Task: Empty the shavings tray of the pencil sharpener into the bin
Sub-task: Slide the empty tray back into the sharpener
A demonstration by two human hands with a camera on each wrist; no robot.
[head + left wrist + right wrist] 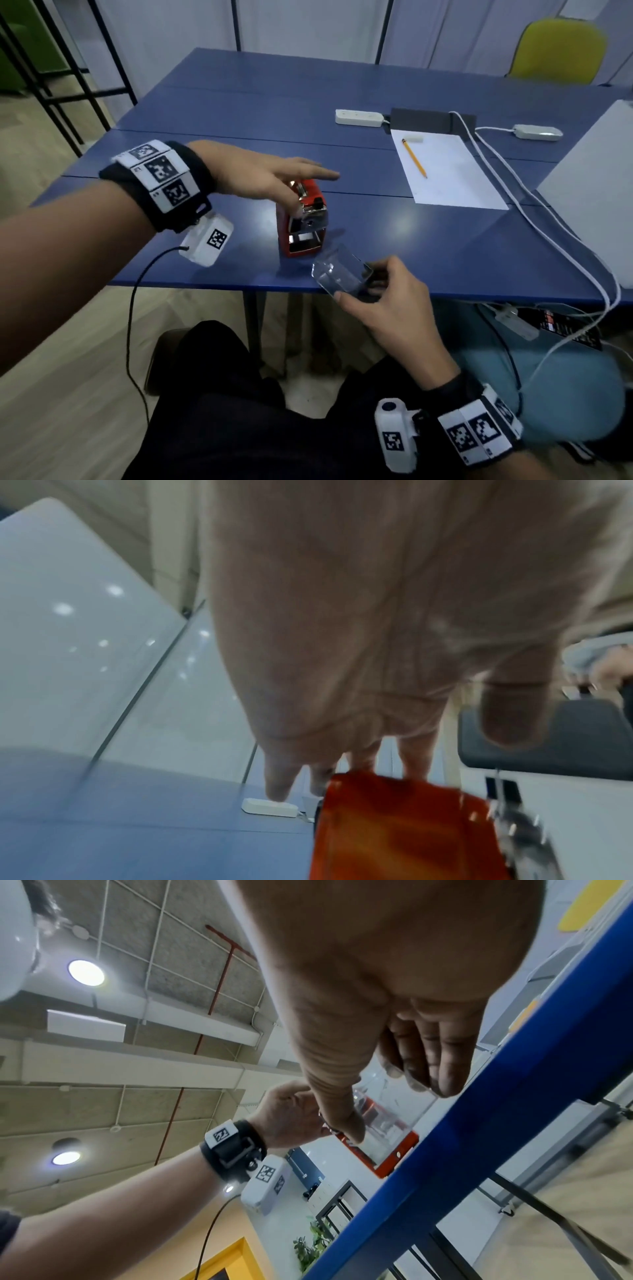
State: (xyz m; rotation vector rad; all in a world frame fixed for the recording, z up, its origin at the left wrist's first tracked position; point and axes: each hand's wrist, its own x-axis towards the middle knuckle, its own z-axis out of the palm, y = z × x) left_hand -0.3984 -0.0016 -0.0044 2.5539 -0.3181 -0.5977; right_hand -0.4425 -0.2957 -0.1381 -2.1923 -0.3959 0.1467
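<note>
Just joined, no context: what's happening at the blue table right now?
A person is working on a red pencil sharpener near the front edge of the blue table. The left hand rests over its top, fingers mostly straight, steadying it. The right hand pinches the clear shavings tray, which is out of the sharpener and held at the table edge; the slot in the sharpener is empty. No bin is clearly in view.

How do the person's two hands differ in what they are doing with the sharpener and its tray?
The left hand rests on top of the red sharpener with fingers mostly straight; the right hand pinches the clear tray between thumb and fingers. The left hand is over the table; the right hand holds the tray at the table's near edge, out of the sharpener's open slot. Both wear marker wristbands.
</note>
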